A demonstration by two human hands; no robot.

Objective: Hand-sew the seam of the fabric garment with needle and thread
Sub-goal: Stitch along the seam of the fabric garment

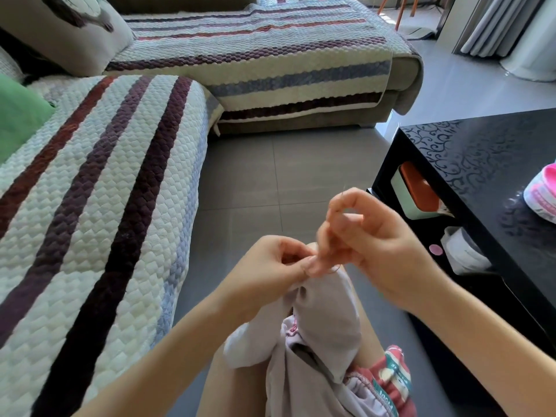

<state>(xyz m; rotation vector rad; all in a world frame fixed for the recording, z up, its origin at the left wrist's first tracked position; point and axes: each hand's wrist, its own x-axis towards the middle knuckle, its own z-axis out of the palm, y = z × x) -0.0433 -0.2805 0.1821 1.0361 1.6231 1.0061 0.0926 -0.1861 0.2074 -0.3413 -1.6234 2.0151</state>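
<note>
Currently both hands are up over the lap, near centre. The left hand [270,267] has its fingers curled and pinches the bunched top edge of the garment [325,323] between thumb and fingertips. The right hand [364,236] is just right of it and slightly higher, motion-blurred, with curled fingers whose tips touch the left thumb area. Its thumb and index pinch a thin strand [342,194] that sticks up past the index finger. I cannot tell if that is needle or thread. A short dark loop of thread [337,268] shows at the garment's top, under the right fingers.

The garment is pale lilac-grey. It hangs from the left-hand pinch down onto the thighs, with a stitched hem visible near the bottom edge. Red patterned shorts [394,374] lie near right of it.

Surroundings:
- Left: a sofa [120,206] with a striped quilted cover and a green cushion [18,115].
- Far: a chaise section [270,55].
- Right: a black table [481,158] with a pink-white item [541,194] on top and an orange-lidded box [418,191] in its shelf.
- Between: grey tiled floor [255,176].
</note>
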